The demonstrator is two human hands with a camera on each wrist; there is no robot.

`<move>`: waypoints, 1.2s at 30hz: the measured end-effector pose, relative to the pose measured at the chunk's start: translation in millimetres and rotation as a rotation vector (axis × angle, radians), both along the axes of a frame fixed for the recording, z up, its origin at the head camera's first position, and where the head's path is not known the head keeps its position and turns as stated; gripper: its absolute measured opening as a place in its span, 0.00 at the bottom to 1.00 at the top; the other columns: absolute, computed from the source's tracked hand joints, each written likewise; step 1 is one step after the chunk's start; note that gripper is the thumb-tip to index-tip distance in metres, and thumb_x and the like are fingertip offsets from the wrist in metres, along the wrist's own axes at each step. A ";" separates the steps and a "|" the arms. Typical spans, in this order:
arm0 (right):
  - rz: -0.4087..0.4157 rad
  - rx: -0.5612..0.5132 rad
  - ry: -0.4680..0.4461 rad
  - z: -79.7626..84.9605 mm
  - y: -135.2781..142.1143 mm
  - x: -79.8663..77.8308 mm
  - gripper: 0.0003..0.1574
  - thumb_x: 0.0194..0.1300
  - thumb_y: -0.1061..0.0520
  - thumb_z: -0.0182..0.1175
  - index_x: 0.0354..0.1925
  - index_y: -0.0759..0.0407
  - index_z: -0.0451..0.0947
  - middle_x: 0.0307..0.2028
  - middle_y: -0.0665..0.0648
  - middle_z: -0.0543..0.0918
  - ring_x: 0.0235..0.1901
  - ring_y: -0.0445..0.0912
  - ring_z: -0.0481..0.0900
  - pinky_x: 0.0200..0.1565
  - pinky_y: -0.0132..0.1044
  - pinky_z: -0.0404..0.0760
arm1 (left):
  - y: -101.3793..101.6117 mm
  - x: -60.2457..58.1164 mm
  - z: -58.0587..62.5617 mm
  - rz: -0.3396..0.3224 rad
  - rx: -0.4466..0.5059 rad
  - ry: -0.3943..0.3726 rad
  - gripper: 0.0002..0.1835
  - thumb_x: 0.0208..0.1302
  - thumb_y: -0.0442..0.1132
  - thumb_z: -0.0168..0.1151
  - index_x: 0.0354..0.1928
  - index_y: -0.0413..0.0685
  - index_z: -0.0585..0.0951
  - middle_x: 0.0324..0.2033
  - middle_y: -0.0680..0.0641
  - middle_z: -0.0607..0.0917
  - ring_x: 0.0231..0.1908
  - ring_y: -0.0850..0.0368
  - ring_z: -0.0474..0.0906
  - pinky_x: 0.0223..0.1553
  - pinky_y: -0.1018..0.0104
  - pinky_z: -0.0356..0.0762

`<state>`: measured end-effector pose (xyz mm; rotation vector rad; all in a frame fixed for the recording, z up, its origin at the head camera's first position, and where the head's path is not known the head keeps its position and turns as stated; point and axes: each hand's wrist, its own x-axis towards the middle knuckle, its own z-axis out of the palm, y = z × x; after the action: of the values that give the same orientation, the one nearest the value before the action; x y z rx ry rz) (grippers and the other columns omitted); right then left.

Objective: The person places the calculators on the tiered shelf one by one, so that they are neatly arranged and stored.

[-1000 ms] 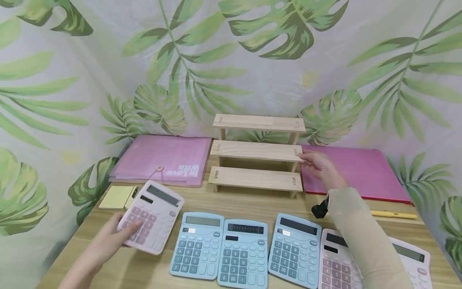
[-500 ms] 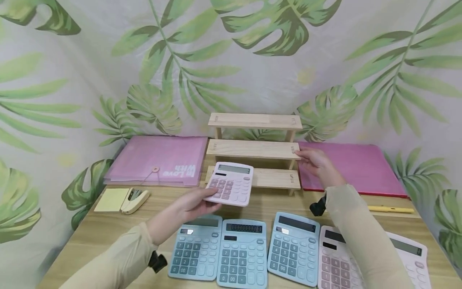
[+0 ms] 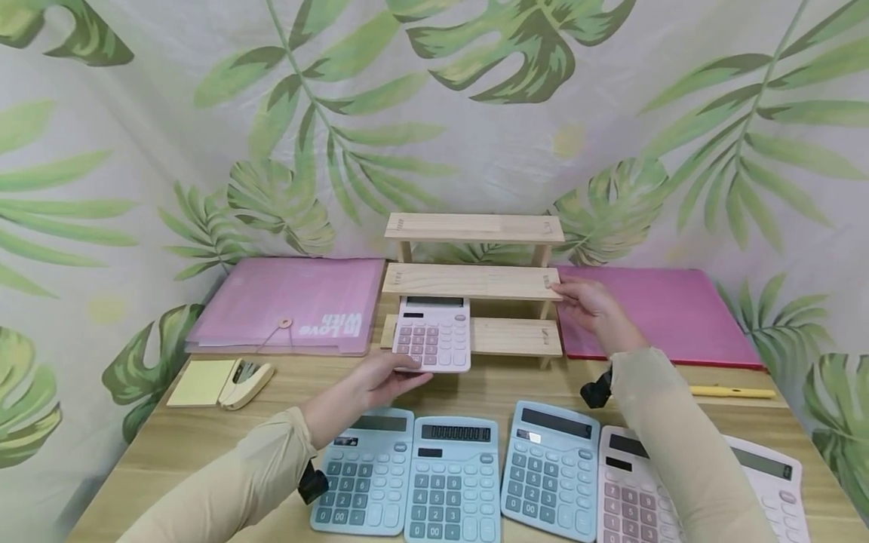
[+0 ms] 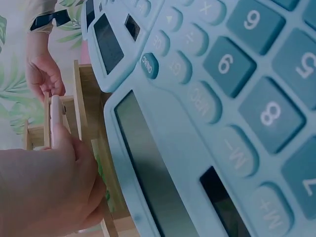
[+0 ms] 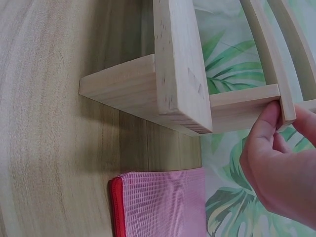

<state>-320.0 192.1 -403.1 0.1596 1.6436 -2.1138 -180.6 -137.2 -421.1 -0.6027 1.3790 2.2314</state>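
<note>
Compared with half a second ago, the pink calculator (image 3: 434,335) has moved back over the lowest of the wooden rack's (image 3: 468,280) three boards, top end now beneath the middle one. The left hand's grip (image 3: 387,377) pinches its near-left corner; the right hand's grip (image 3: 597,309) (unmoved) pinches the middle board's right end. The worktop (image 3: 149,460) bears three blue calculators (image 3: 453,475), two more pink ones (partly behind a sleeve (image 3: 686,437)), one stapler (image 3: 246,386) and one notepad (image 3: 198,383).
</note>
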 end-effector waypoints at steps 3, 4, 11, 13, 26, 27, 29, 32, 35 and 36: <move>-0.004 -0.019 -0.002 -0.5 1.2 0.1 0.41 0.67 0.68 0.47 0.71 0.65 0.38 0.28 0.44 0.84 0.30 0.34 0.82 0.41 0.25 0.78 | 1.3 1.4 -3.3 0.006 -0.002 0.016 0.27 0.60 0.21 0.46 0.63 0.35 0.64 0.49 0.40 0.77 0.42 0.54 0.81 0.52 0.64 0.80; -0.005 -0.020 -0.002 -0.8 1.2 0.2 0.41 0.67 0.68 0.47 0.71 0.65 0.38 0.28 0.44 0.85 0.30 0.35 0.82 0.39 0.25 0.79 | 1.0 2.3 -5.2 0.001 0.000 0.018 0.26 0.61 0.21 0.46 0.63 0.34 0.62 0.49 0.39 0.78 0.41 0.54 0.82 0.51 0.64 0.80; -0.011 -0.020 -0.002 -1.6 1.2 1.3 0.41 0.67 0.69 0.46 0.71 0.65 0.38 0.28 0.45 0.84 0.30 0.35 0.82 0.38 0.23 0.79 | 2.0 2.6 -12.9 -0.013 0.013 -0.010 0.23 0.67 0.27 0.44 0.64 0.35 0.62 0.46 0.36 0.81 0.37 0.56 0.84 0.50 0.65 0.80; -0.022 -0.024 -0.007 -1.8 1.5 1.1 0.41 0.66 0.69 0.46 0.71 0.64 0.38 0.28 0.45 0.84 0.30 0.35 0.82 0.38 0.23 0.80 | 3.6 1.6 -13.4 0.005 0.024 -0.016 0.23 0.67 0.27 0.44 0.64 0.35 0.62 0.43 0.37 0.82 0.38 0.56 0.84 0.51 0.66 0.80; 0.008 0.018 -0.001 -3.3 -1.8 1.4 0.41 0.67 0.66 0.47 0.71 0.63 0.39 0.30 0.42 0.80 0.32 0.32 0.80 0.72 0.43 0.51 | -6.2 30.4 14.9 -0.135 0.027 0.023 0.36 0.71 0.43 0.41 0.71 0.40 0.37 0.68 0.26 0.49 0.64 0.36 0.61 0.64 0.53 0.66; 0.007 0.009 -0.004 -3.5 -1.3 1.4 0.41 0.67 0.66 0.47 0.71 0.63 0.39 0.30 0.42 0.80 0.32 0.33 0.81 0.73 0.43 0.50 | -9.7 39.7 22.7 -0.190 -0.028 0.065 0.37 0.71 0.45 0.42 0.71 0.40 0.36 0.68 0.27 0.48 0.65 0.35 0.60 0.64 0.52 0.67; 0.006 -0.012 -0.001 -2.9 0.9 1.8 0.41 0.67 0.67 0.46 0.71 0.64 0.37 0.29 0.42 0.82 0.31 0.33 0.81 0.68 0.39 0.61 | -19.1 59.7 36.6 -0.326 -0.230 0.223 0.37 0.70 0.47 0.44 0.71 0.38 0.42 0.67 0.28 0.54 0.61 0.34 0.65 0.60 0.54 0.73; 0.003 -0.035 -0.005 -1.6 3.1 2.7 0.42 0.67 0.67 0.47 0.71 0.63 0.37 0.29 0.42 0.84 0.32 0.33 0.81 0.57 0.32 0.72 | -35.0 92.6 45.0 -0.437 -0.879 0.520 0.28 0.66 0.52 0.51 0.61 0.41 0.65 0.52 0.37 0.76 0.46 0.44 0.77 0.43 0.62 0.81; 0.006 -0.038 -0.012 -0.5 2.1 3.4 0.43 0.67 0.67 0.48 0.71 0.62 0.37 0.30 0.42 0.83 0.32 0.33 0.81 0.59 0.32 0.70 | -52.1 124.1 29.3 -0.375 -1.536 0.595 0.24 0.60 0.56 0.57 0.48 0.44 0.75 0.39 0.46 0.82 0.37 0.52 0.78 0.34 0.62 0.80; 0.008 -0.027 -0.017 -0.5 1.0 3.3 0.43 0.67 0.66 0.48 0.71 0.62 0.37 0.30 0.41 0.82 0.32 0.32 0.81 0.64 0.34 0.66 | -56.3 133.5 20.5 -0.357 -1.653 0.540 0.25 0.58 0.59 0.58 0.46 0.45 0.76 0.37 0.46 0.82 0.36 0.53 0.78 0.33 0.59 0.79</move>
<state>-316.7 193.0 -403.7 0.1615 1.6032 -2.1218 -47.1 -193.5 -400.6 -0.0969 3.1134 0.5252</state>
